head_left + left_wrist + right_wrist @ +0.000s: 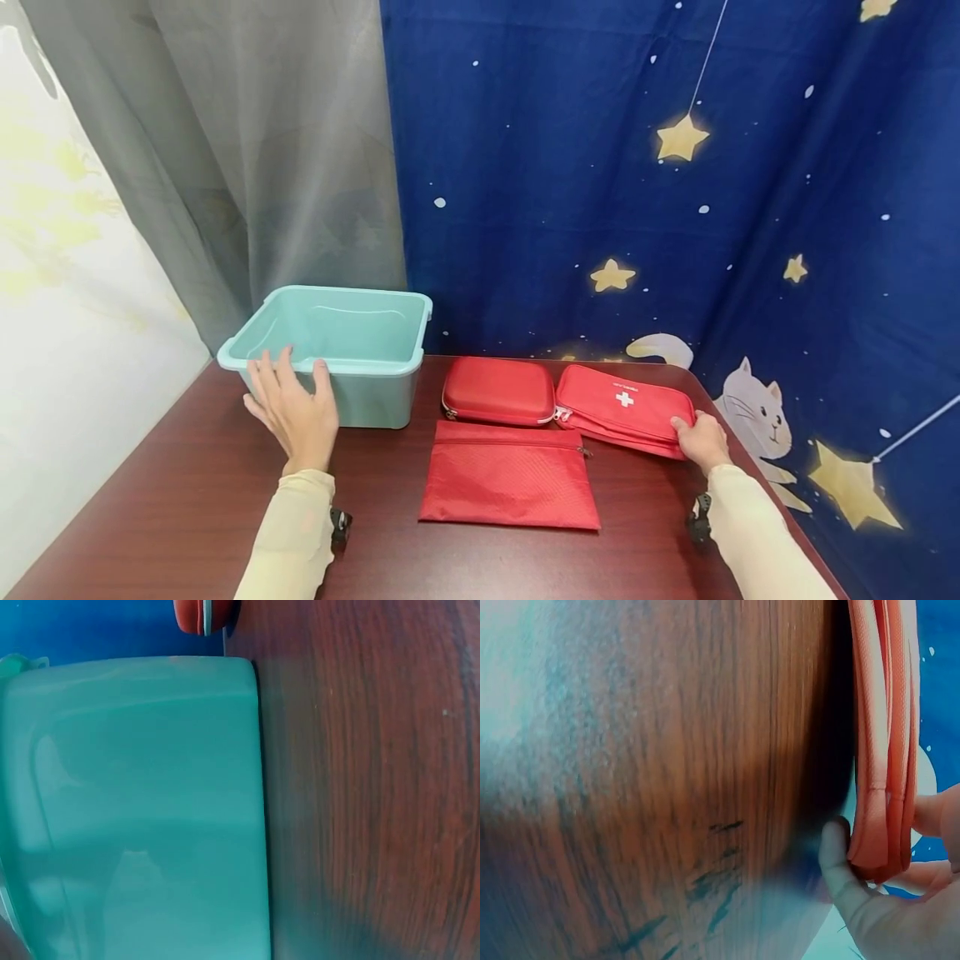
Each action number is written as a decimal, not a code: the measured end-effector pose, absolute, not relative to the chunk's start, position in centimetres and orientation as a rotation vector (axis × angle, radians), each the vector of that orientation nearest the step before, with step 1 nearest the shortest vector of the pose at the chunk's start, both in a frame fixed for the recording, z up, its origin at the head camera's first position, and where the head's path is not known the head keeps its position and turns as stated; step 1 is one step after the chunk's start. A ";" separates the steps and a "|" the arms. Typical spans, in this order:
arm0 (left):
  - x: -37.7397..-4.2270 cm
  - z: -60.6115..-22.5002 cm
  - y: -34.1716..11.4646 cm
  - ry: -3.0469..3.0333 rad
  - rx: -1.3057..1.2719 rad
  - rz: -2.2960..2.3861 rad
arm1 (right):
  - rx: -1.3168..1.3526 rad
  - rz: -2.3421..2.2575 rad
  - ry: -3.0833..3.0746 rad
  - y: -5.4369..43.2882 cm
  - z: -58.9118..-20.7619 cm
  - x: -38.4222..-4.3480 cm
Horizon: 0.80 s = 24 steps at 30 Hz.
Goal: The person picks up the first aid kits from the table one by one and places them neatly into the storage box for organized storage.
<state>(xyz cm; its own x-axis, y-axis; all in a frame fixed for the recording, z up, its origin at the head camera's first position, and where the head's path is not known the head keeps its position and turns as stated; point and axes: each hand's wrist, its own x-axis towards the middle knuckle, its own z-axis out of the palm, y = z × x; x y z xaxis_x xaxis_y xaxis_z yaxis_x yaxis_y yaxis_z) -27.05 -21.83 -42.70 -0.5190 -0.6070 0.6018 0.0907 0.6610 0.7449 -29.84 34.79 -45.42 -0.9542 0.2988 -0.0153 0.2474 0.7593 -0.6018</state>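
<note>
My right hand (702, 440) grips the right end of a red zippered first-aid pouch (618, 400) with a white cross. In the right wrist view the layered edge of this pouch (885, 750) sits between the thumb and fingers of the right hand (900, 915). On the left, a teal plastic bin (375, 400) stands with its inside partly visible. My left hand (296, 417) is at the front rim, fingers spread and fingertips overlapping the rim. The left wrist view is mostly filled by the wall of the bin (150, 795).
Left of the pouch lies a red hard-shell case (498, 390). A flat red zippered bag (510, 483) lies in front of both. They rest on a dark wooden table (390, 558), with a blue star-patterned curtain (525, 167) and a grey curtain (300, 150) behind.
</note>
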 end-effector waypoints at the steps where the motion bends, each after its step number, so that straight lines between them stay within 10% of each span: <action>1: -27.0 -42.7 -21.9 -1.923 0.417 -0.931 | -0.442 0.969 -2.868 34.9 -45.4 -29.8; 24: -26.9 -43.0 -22.1 -1.908 0.638 -1.231 | -0.514 1.285 -2.693 35.6 -45.7 -29.6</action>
